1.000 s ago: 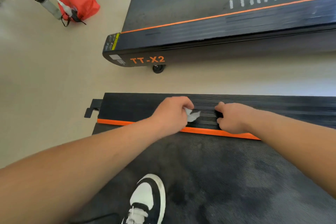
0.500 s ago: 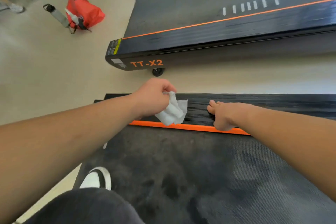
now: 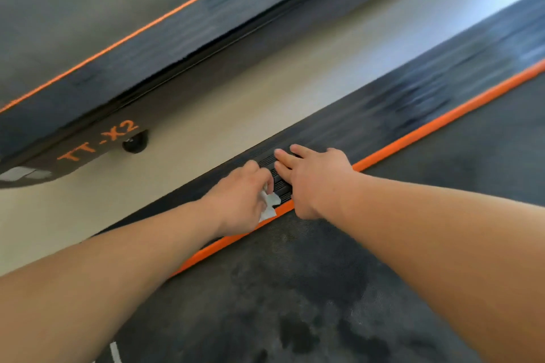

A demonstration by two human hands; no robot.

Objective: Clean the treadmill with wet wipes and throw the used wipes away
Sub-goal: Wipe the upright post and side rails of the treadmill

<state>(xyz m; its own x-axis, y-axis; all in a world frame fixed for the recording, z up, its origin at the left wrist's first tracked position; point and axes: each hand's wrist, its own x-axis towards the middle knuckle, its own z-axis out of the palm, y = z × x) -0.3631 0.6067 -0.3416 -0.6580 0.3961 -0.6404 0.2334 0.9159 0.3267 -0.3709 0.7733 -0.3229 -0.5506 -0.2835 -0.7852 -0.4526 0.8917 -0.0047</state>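
Note:
I am over a black treadmill whose ribbed side rail [image 3: 413, 103] runs diagonally, edged by an orange strip [image 3: 442, 124] beside the dark belt [image 3: 295, 303]. My left hand [image 3: 239, 200] grips a crumpled white wet wipe [image 3: 269, 203] against the rail, close to the orange strip. My right hand [image 3: 312, 177] lies flat on the rail right beside it, fingers straight and pointing away from me. Damp dark patches mark the belt below my arms.
A second black treadmill [image 3: 118, 38] marked TT-X2 lies parallel across a strip of beige floor [image 3: 236, 103], with a small wheel [image 3: 134, 141] under its end. The view is tilted and blurred at the far right.
The view has tilted and moved closer. My left hand brought the wipe back down onto the rail next to my right hand, whose fingers now lie flat. The red bag left the view.

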